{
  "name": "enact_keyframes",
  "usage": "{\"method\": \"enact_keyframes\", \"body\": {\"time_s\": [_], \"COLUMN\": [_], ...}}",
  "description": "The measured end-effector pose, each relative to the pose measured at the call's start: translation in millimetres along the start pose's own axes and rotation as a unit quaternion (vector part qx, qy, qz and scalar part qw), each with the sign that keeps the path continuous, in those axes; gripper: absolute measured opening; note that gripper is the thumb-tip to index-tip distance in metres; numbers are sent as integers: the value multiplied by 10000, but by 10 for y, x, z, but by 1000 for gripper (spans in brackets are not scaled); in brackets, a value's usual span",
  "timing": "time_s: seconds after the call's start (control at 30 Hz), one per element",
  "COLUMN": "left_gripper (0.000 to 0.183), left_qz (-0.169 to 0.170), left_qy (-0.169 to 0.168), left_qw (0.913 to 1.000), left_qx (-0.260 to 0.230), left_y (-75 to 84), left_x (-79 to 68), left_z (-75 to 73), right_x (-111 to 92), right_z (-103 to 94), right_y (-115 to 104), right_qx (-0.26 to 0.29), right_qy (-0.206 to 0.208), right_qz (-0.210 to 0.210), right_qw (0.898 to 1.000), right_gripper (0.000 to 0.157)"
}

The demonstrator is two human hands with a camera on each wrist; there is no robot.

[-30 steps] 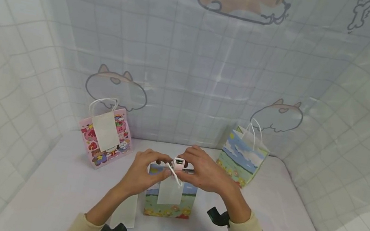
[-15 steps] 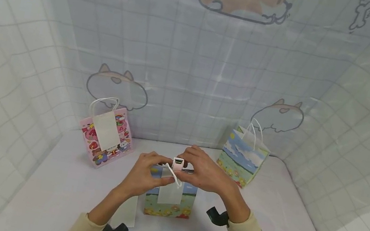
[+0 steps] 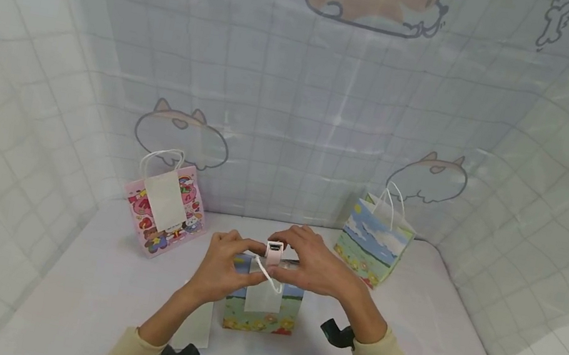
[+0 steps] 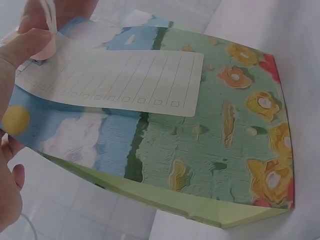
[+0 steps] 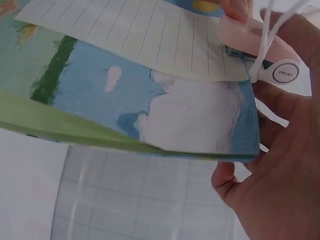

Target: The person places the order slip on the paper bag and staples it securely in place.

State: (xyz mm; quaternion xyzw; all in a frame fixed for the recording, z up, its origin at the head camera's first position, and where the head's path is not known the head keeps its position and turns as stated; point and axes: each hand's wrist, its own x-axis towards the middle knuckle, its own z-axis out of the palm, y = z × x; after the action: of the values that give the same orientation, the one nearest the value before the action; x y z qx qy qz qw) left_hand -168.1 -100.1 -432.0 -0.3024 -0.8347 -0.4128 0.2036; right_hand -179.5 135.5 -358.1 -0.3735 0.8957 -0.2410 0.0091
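Note:
A small pink stapler (image 3: 273, 254) sits at the top edge of the middle paper gift bag (image 3: 259, 323), which has a sky and flower print. My right hand (image 3: 312, 263) holds the stapler from the right, its thumb on the near side. My left hand (image 3: 219, 266) pinches the bag's top edge, its thumb touching the stapler in the left wrist view. A lined paper slip (image 4: 145, 82) lies against the bag's front, its upper end in the stapler's mouth. The white handle (image 3: 269, 276) hangs in front of the stapler. Fingers behind the bag are partly hidden.
At the back left leans a pink cartoon gift bag (image 3: 190, 224) with a paper slip (image 3: 165, 199) on its front. Another landscape gift bag (image 3: 377, 235) stands at the back right. A loose paper slip (image 3: 195, 327) lies left of the middle bag.
Both hands stay at the bag's top with only slight shifts. The left thumb has moved slightly right, towards the stapler. The bags at the back have not moved.

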Motion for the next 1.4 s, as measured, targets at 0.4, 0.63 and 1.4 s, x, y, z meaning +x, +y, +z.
{"method": "enact_keyframes", "body": {"time_s": [0.4, 0.63, 1.4], "left_gripper": [44, 43, 39], "left_qz": [-72, -91, -366], "left_qy": [-40, -68, -117], "left_qw": [10000, 9999, 9992], "left_qx": [33, 14, -128], "left_y": [21, 39, 68], "left_x": [17, 26, 40], "left_z": [-2, -9, 16], "right_x": [-68, -77, -93], "right_z": [24, 30, 146], "right_y": [34, 42, 95], "right_qx": [211, -76, -439], "right_qy": [-302, -127, 598], "right_qz": [284, 228, -101], "right_qw": [9989, 9996, 9972], "right_gripper": [53, 51, 38]}}
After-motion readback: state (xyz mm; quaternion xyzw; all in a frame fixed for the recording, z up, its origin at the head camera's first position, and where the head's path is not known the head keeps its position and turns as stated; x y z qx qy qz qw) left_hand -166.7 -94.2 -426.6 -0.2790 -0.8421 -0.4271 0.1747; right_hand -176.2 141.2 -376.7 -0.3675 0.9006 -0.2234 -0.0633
